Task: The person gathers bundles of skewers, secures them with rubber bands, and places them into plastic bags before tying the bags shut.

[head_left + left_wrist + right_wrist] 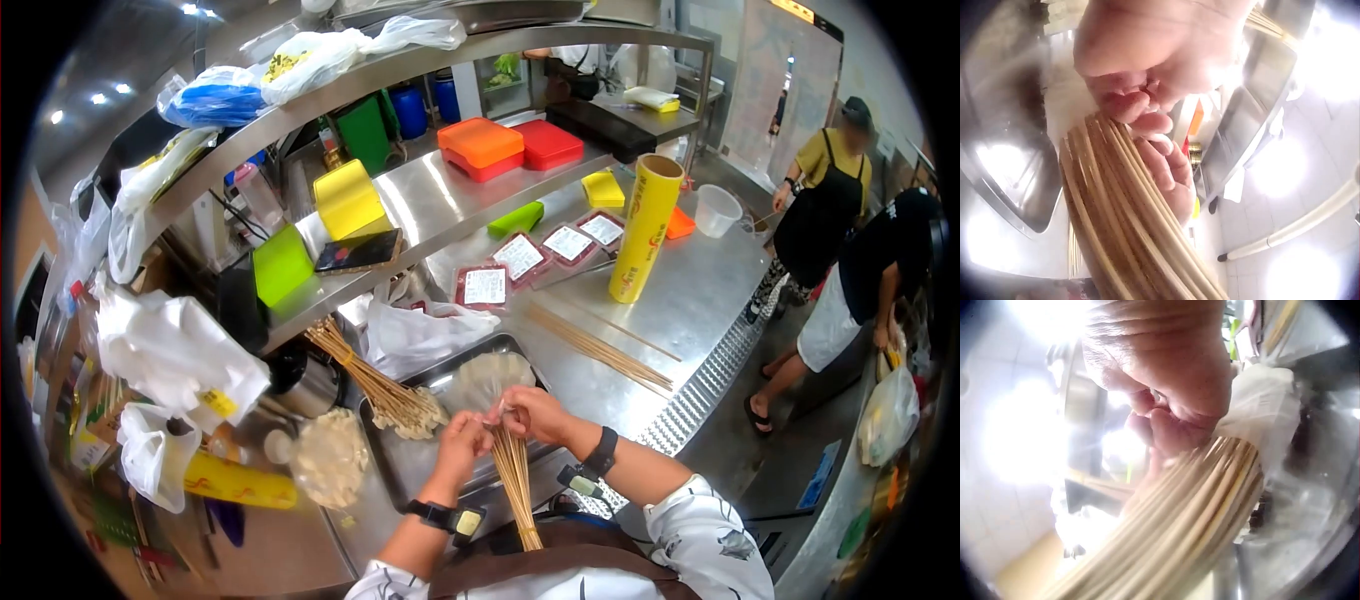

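Note:
Both hands meet at the food end of a bundle of thin wooden skewers (pixel 515 490), whose bare ends point back toward the person's apron. Pale, thin, sheet-like food (pixel 492 376) fans out from the bundle's far end over a metal tray (pixel 398 468). My left hand (pixel 464 440) has its fingers curled against the bundle's neck from the left. From the other side, my right hand (pixel 537 414) pinches at the same spot, fingertips close to the left ones. I cannot tell whether a thin tie is between the fingertips. A second skewer bundle (pixel 365 375) with similar food lies across the tray's left side.
A white plastic bag (pixel 425 335) sits behind the tray. Loose skewers (pixel 600 350), labelled red packs (pixel 520 257) and an upright yellow roll (pixel 646 230) are on the steel counter. More pale food (pixel 330 458) lies left. A shelf (pixel 420 200) overhangs the back; two people stand right.

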{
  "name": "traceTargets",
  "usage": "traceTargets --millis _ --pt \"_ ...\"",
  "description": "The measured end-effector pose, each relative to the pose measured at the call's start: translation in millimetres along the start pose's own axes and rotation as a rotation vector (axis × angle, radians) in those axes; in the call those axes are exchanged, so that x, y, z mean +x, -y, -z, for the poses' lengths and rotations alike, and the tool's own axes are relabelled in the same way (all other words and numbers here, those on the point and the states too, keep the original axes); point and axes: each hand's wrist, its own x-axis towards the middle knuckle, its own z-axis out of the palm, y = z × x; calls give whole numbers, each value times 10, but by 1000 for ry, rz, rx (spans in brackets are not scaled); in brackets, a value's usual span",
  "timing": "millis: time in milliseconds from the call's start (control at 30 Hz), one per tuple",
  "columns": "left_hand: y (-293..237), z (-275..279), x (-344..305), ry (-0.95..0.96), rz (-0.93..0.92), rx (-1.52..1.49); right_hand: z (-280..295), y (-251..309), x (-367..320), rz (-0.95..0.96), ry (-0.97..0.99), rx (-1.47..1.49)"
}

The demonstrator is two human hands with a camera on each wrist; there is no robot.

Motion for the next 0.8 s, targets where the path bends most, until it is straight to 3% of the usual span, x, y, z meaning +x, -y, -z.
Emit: traceTargets --millis 100,167,267,400,467,500,533,567,600,667,767,800 --pt "37 52 6 -15 -23 -119 -19 -16 -7 -107 -26 155" --pt "49 136 16 37 -35 92 62 -38 4 -171 -52 182" --pt "135 352 4 74 -52 286 265 -84 40 -138 -114 47" --pt "97 297 -70 82 -37 259 199 -214 -19 -154 -239 -70" --pt "-46 113 -77 -29 -46 161 189 -349 -54 79 -103 -329" --pt "-77 74 -42 -23 -37 182 216 -342 -34 -45 -141 -204" --pt "-91 53 -5 -23 -22 202 222 -344 -28 -45 -204 -338" --pt "-60 79 71 2 -22 252 391 -431 -24 336 10 -768" --pt "-6 133 133 23 -21 303 95 -193 -132 -22 -166 -375" --pt "39 150 206 57 -66 450 88 -142 -191 -35 -75 -310" --pt "33 85 127 113 -161 518 -10 -82 -278 63 -102 -413" --pt "22 81 106 110 -161 519 -8 -102 -275 370 -101 -696"
